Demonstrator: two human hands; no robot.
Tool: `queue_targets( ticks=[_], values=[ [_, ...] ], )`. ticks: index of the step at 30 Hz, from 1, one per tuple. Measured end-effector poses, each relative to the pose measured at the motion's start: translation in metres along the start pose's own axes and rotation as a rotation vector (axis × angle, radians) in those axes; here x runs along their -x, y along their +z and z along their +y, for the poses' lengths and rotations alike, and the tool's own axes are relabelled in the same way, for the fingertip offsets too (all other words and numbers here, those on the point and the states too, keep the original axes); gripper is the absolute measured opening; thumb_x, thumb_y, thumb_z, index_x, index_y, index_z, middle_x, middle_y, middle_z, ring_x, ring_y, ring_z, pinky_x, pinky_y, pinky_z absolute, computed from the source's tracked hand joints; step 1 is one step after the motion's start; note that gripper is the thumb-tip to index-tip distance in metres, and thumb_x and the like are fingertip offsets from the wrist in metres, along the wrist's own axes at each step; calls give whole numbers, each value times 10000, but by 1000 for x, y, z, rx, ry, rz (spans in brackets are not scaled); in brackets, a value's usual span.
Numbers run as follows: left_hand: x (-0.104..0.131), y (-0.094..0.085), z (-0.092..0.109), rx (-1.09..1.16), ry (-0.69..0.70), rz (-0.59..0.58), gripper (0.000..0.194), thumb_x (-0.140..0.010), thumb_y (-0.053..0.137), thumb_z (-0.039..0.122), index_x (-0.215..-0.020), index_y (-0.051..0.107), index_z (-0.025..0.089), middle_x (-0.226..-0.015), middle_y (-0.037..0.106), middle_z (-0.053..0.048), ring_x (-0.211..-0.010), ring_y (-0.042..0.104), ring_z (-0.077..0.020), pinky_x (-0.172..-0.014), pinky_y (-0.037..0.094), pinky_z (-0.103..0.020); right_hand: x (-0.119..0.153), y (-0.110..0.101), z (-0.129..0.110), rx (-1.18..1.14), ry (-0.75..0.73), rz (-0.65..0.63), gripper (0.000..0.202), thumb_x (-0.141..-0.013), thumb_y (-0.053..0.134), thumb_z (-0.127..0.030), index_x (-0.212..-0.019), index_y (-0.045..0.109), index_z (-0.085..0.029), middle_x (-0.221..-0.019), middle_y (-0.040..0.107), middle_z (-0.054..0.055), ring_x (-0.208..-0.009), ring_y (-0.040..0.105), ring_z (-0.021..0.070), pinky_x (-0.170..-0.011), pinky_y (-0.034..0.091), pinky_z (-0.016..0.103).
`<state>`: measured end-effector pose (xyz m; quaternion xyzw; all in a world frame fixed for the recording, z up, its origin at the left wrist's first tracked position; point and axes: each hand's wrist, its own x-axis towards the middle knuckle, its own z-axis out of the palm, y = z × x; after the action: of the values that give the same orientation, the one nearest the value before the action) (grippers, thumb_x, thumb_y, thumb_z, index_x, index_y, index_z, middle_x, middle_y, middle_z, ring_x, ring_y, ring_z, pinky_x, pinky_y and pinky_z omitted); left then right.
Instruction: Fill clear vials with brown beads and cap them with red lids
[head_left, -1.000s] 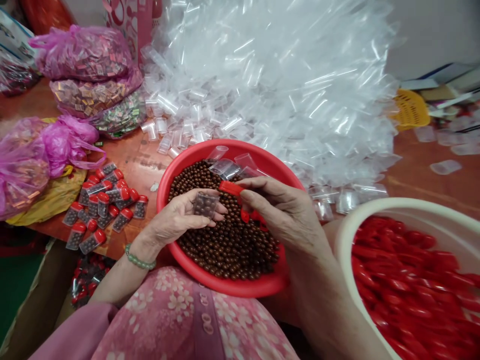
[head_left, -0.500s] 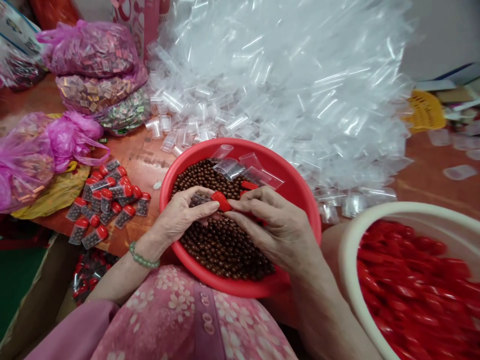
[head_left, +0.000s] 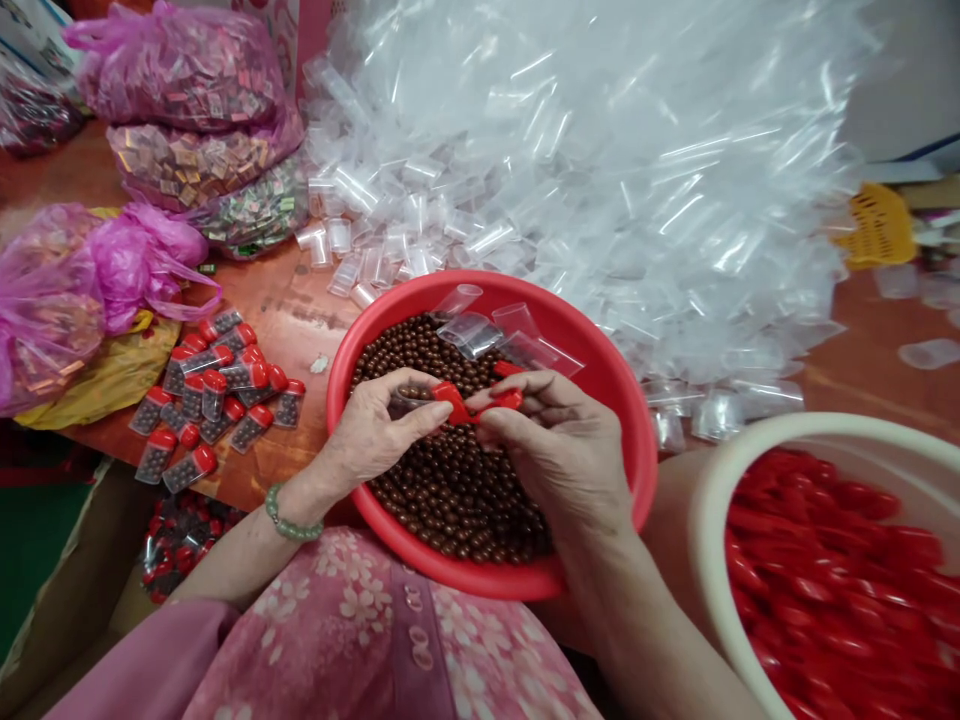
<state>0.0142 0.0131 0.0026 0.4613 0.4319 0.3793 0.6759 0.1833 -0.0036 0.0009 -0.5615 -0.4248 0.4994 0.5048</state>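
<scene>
Left hand (head_left: 382, 425) fingers clamped on red-capped clear container (head_left: 450, 402). Right hand (head_left: 562, 435) fingers pinching red piece (head_left: 507, 400). Both over red basin (head_left: 465, 579).

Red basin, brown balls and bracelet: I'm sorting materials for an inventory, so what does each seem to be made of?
The red basin looks like smooth, satin plastic, judging by its evenly coloured, rounded rim. The brown balls are glossy, with small highlights; coated sweets or plastic, I can't tell. The bracelet has translucent-looking green beads, perhaps polished stone or glass.
</scene>
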Motion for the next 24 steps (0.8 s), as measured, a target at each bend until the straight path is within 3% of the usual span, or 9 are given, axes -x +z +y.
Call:
queue_targets(
  ticks=[4, 8, 10, 14, 19, 24],
  values=[
    [-1, 1, -2, -47, 69, 7, 137, -805, 658, 256, -879, 624, 146, -787, 624, 2, -729, 566, -108, -702, 442, -234, 10, 10, 2, 347, -249, 75, 228, -780, 744, -317, -993, 722, -236, -909, 777, 36, -778, 729, 198, -752, 616, 358],
    [-2, 1, -4, -19, 78, 29, 131, -809, 651, 245, -889, 621, 145, -770, 603, 11, -713, 537, -97, -710, 440, -231, 14, 13, 3, 580, -411, -105, 355, -887, 614, -265, -1235, 657, -215, -1150, 735, 83, -1024, 702, 223, -930, 565, 385],
    [-2, 0, -4, 34, 49, 7, 170, -808, 663, 283, -900, 618, 148, -790, 601, 8, -713, 542, -98, -710, 447, -237, 12, 11, 3, 588, -415, -150, 387, -910, 577, -256, -1294, 620, -228, -1183, 717, 80, -1069, 680, 214, -956, 545, 382],
    [0, -3, -5, 156, -32, -67, 278, -802, 680, 351, -976, 599, 151, -744, 604, 12, -679, 564, -100, -706, 462, -251, 2, 2, -3, 467, -367, -183, 338, -899, 594, -274, -1229, 665, -274, -1099, 716, 45, -1021, 671, 190, -945, 535, 372],
    [1, -8, -7, 197, -86, -180, 351, -766, 725, 312, -1043, 610, 130, -720, 638, 3, -684, 584, -98, -725, 461, -253, -12, -3, -17, 290, -229, -177, 236, -855, 665, -307, -1085, 711, -286, -979, 728, 15, -855, 681, 161, -806, 567, 322],
    [-2, -9, -8, 211, -97, -256, 363, -712, 784, 436, -799, 630, 119, -707, 635, -15, -682, 584, -101, -711, 478, -254, -19, 4, -24, 284, -246, -252, 200, -815, 714, -351, -980, 707, -240, -925, 742, 30, -826, 695, 174, -784, 582, 331]
  ],
)
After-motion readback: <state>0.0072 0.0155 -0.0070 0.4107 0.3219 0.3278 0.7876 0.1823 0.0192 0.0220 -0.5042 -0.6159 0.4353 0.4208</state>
